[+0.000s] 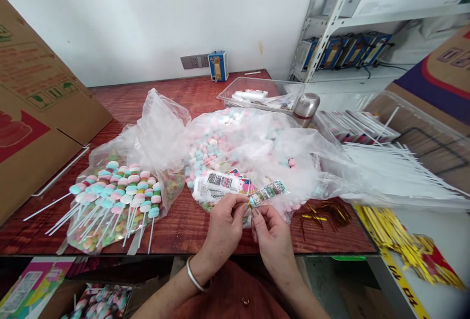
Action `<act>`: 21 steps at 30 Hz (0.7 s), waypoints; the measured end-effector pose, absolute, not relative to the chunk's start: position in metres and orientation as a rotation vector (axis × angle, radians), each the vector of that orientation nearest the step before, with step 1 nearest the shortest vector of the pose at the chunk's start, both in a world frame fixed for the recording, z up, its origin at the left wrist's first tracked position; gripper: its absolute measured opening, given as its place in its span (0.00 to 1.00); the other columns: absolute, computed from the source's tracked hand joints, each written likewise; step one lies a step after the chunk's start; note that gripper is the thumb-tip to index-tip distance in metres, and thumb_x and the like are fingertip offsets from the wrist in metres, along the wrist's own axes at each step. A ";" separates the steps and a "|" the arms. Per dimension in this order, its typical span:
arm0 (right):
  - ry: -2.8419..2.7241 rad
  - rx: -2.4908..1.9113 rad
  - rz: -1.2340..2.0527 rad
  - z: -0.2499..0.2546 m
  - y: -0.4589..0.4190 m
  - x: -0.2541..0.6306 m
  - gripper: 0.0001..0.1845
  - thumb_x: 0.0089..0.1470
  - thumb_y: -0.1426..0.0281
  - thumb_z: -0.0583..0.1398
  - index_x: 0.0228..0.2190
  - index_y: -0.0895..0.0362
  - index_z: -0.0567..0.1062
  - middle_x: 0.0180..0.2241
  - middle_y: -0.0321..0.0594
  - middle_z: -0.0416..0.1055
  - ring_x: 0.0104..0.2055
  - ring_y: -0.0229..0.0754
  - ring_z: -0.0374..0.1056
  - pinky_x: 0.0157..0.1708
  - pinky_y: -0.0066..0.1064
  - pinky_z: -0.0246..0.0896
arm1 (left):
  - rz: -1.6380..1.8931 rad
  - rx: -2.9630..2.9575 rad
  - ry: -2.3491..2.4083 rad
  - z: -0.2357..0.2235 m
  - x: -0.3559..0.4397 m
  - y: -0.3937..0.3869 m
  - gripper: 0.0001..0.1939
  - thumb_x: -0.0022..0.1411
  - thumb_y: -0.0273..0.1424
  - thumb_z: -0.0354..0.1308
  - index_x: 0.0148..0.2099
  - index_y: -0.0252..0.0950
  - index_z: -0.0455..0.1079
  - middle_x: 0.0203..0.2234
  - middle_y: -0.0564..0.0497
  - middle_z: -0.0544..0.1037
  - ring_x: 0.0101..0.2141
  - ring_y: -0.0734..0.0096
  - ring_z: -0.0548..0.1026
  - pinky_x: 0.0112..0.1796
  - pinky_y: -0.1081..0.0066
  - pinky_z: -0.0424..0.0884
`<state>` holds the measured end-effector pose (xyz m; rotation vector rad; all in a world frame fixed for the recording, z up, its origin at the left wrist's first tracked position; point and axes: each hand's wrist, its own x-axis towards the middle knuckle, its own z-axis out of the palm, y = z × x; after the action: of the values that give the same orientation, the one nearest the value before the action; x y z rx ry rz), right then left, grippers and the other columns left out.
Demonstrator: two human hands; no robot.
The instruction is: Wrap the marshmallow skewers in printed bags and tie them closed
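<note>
Both hands meet at the front middle of the table, fingers pinched around the gathered end of a small printed candy bag. My left hand grips the neck of the bag, where a bit of gold twist tie shows. My right hand pinches at that same spot from the right; its fingertips partly hide the tie. Flat printed bags lie just beyond my left hand on a big clear bag of pastel marshmallows. Loose gold twist ties are scattered right of my right hand.
Marshmallow lollipops lie in a heap at left on a bag of coloured gummy rings. A cardboard box stands at far left. White sticks, a steel flask and a clear plastic tray are to the right and back.
</note>
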<state>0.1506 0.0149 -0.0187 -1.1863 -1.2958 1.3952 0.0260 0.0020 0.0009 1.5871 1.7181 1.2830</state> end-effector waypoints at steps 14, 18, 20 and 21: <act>-1.480 -1.205 1.187 -0.025 0.020 0.151 0.14 0.61 0.59 0.56 0.29 0.55 0.69 0.24 0.34 0.68 0.25 0.38 0.62 0.25 0.28 0.57 | 1.304 1.186 1.559 -0.005 0.026 0.006 0.06 0.62 0.32 0.57 0.38 0.36 0.73 0.28 0.51 0.74 0.28 0.71 0.70 0.31 0.71 0.65; -1.627 -1.219 0.889 -0.025 0.025 0.150 0.09 0.61 0.63 0.56 0.30 0.54 0.69 0.28 0.37 0.71 0.28 0.41 0.67 0.30 0.30 0.61 | 1.296 0.628 1.178 -0.005 0.030 0.012 0.15 0.54 0.41 0.65 0.35 0.33 0.70 0.17 0.59 0.63 0.18 0.80 0.57 0.20 0.76 0.51; -1.619 -1.234 0.789 -0.026 0.029 0.148 0.08 0.60 0.63 0.57 0.36 0.55 0.70 0.32 0.39 0.73 0.31 0.42 0.69 0.31 0.32 0.63 | 1.303 0.517 1.077 -0.003 0.032 0.013 0.18 0.50 0.41 0.68 0.33 0.32 0.69 0.18 0.58 0.63 0.18 0.82 0.55 0.20 0.77 0.49; -1.622 -1.234 0.769 -0.026 0.030 0.148 0.08 0.60 0.64 0.57 0.38 0.55 0.70 0.34 0.41 0.74 0.32 0.43 0.69 0.31 0.32 0.63 | 1.301 0.486 1.044 -0.002 0.033 0.014 0.18 0.49 0.40 0.69 0.33 0.32 0.69 0.19 0.58 0.64 0.19 0.83 0.55 0.19 0.78 0.48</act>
<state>0.1483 0.0303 -0.0260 -1.2342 -1.6223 0.7690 0.0331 0.0135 -0.0024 0.4862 1.0439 1.3006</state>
